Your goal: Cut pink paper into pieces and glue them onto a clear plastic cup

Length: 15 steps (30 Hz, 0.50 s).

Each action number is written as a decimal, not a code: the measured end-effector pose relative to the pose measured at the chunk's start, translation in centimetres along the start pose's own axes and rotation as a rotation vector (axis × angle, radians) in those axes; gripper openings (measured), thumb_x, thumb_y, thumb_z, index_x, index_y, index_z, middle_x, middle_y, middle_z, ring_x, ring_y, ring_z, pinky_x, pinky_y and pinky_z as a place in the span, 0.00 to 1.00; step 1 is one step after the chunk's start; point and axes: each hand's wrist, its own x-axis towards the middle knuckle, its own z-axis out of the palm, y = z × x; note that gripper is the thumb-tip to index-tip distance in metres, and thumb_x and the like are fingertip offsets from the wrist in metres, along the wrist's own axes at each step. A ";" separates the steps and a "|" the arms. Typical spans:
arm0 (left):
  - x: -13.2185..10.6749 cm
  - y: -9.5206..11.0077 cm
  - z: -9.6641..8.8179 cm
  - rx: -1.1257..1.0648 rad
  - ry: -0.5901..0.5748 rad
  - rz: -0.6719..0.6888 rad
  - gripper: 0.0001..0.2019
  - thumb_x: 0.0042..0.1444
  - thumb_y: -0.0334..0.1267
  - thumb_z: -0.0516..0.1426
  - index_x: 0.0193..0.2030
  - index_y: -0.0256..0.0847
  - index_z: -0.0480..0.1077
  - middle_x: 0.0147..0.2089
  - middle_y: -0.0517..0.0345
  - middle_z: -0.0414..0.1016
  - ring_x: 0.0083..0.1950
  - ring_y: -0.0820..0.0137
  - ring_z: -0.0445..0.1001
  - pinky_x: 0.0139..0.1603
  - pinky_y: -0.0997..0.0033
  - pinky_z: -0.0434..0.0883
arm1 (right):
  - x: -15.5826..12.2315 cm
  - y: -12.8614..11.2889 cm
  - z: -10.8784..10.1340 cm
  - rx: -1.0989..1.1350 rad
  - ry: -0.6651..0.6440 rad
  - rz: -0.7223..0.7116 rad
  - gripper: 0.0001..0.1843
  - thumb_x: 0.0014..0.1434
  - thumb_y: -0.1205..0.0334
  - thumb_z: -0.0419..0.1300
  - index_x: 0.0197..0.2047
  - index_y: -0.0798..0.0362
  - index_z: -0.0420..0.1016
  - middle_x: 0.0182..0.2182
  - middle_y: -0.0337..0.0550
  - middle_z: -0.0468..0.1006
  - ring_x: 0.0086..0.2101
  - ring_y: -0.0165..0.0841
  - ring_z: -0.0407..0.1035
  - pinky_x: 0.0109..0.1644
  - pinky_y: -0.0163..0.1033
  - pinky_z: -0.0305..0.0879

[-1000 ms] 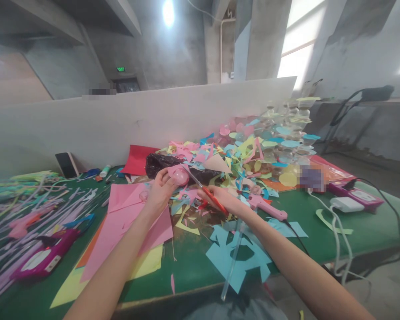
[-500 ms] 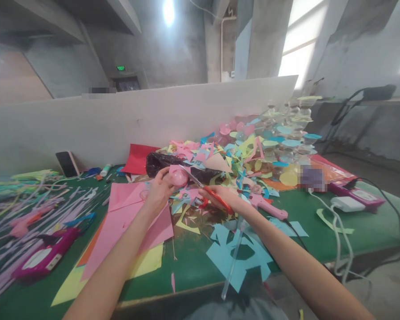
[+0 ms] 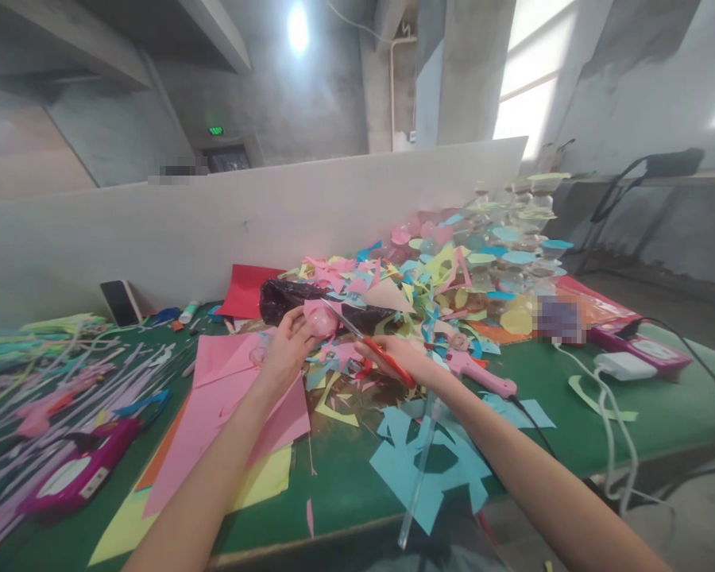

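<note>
My left hand point(image 3: 287, 343) is closed on a small clear round plastic piece with pink paper point(image 3: 320, 321) on it. The fingers grip its left side. My right hand point(image 3: 396, 359) is wrapped round the orange-red handles of a pair of scissors point(image 3: 387, 361). Their blades point up and left and meet the upper right edge of the pink paper; whether they are closed on it I cannot make out. Under both hands lie paper scraps point(image 3: 339, 361) in several colours, and behind them a crumpled black plastic bag point(image 3: 277, 300).
Pink paper sheets point(image 3: 232, 413) lie at left, cut blue paper point(image 3: 417, 477) in front. A pink glue gun point(image 3: 482, 375) with a cord is at right. Purple power strips point(image 3: 80, 469) and thin sticks are at far left. Stacked clear plastic pieces point(image 3: 515, 262) stand at back right.
The view has shifted slightly. Both hands stay almost in place, with the scissors still against the pink paper edge; any blade movement is too small to tell.
</note>
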 end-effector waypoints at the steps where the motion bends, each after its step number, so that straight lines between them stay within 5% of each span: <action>1: 0.0 0.0 0.0 0.000 0.004 0.001 0.24 0.42 0.41 0.68 0.45 0.42 0.64 0.44 0.57 0.74 0.41 0.71 0.76 0.46 0.68 0.74 | -0.1 0.0 0.0 0.000 -0.008 -0.028 0.27 0.55 0.34 0.52 0.27 0.51 0.61 0.22 0.35 0.66 0.24 0.29 0.62 0.26 0.33 0.56; 15: -0.4 0.2 0.4 0.108 -0.016 0.065 0.26 0.41 0.43 0.68 0.47 0.42 0.65 0.47 0.55 0.75 0.47 0.69 0.75 0.48 0.69 0.72 | 0.1 0.2 0.0 -0.008 -0.028 -0.042 0.27 0.56 0.33 0.50 0.29 0.51 0.62 0.22 0.35 0.66 0.23 0.29 0.61 0.27 0.33 0.57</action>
